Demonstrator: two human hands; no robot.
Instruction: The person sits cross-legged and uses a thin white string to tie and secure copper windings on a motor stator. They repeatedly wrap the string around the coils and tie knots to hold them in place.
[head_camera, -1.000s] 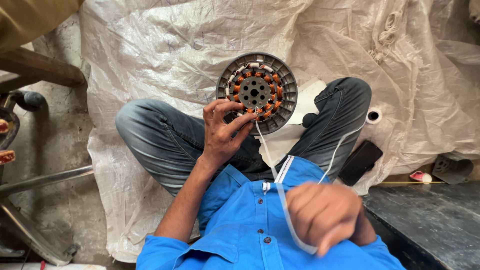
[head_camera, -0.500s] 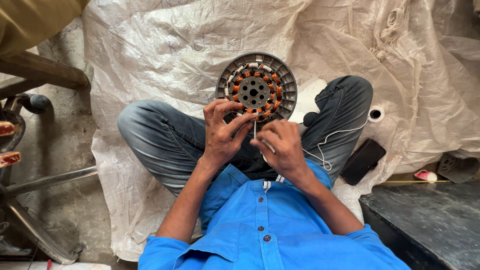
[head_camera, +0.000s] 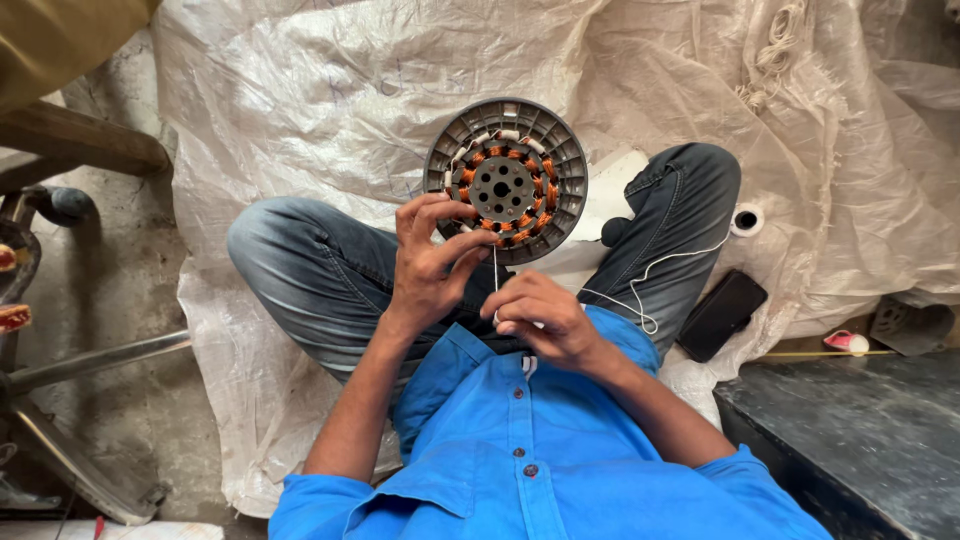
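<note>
Fingers (head_camera: 452, 240) of the left hand (head_camera: 430, 270) clamp the round grey stator with copper-orange windings (head_camera: 505, 180) at its 7 o'clock rim. Right hand (head_camera: 540, 315), at the stator's 6 o'clock, pinches a thin white thread (head_camera: 495, 270) (taut, running up to the windings) above the crossed denim knees.

White plastic sheet (head_camera: 300, 90), black phone (head_camera: 722, 313), tape roll (head_camera: 746, 220)
</note>
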